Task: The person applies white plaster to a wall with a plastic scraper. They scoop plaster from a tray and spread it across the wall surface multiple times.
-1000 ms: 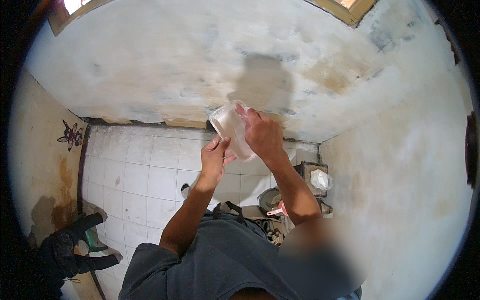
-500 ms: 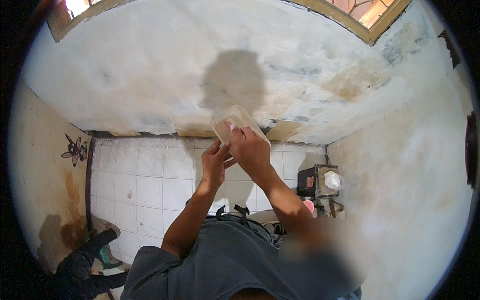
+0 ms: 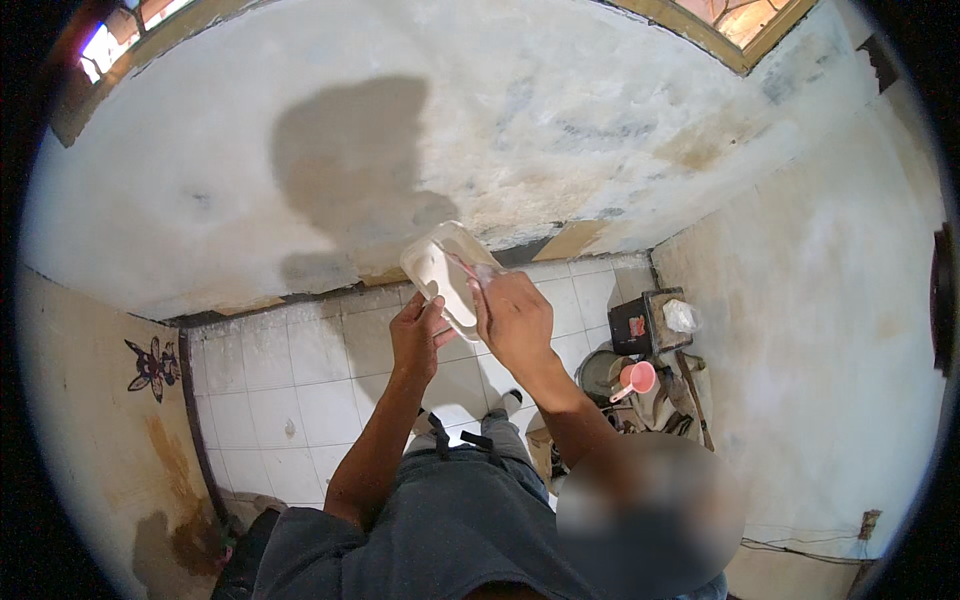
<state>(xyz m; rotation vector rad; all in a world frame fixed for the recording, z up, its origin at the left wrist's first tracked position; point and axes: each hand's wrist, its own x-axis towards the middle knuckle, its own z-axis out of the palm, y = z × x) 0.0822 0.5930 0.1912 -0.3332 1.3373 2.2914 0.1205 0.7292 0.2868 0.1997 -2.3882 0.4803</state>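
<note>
A shallow, pale plastic container [image 3: 408, 262] with rounded corners is held up before the wall, with white material inside it. My left hand [image 3: 418, 335] grips its near left edge, thumb on the rim and fingers underneath. Over the container's right side, my right hand [image 3: 515, 312] is closed around a thin reddish stick-like tool [image 3: 461, 265], which reaches over the white material. Its far end is too small to make out, and my right fingers hide the rest.
A patchy white wall [image 3: 540, 100] rises ahead above the tiled floor [image 3: 270, 390]. To the right stand a black box [image 3: 630, 326] with a white plastic bag [image 3: 682, 317] on top, a pink dipper [image 3: 637, 377] and a dark bucket [image 3: 597, 375]. A window frame [image 3: 757, 42] is above.
The view has turned, bringing the bucket and dipper into sight. The container is tilted so its white contents show, and my right hand has shifted slightly right and down.
</note>
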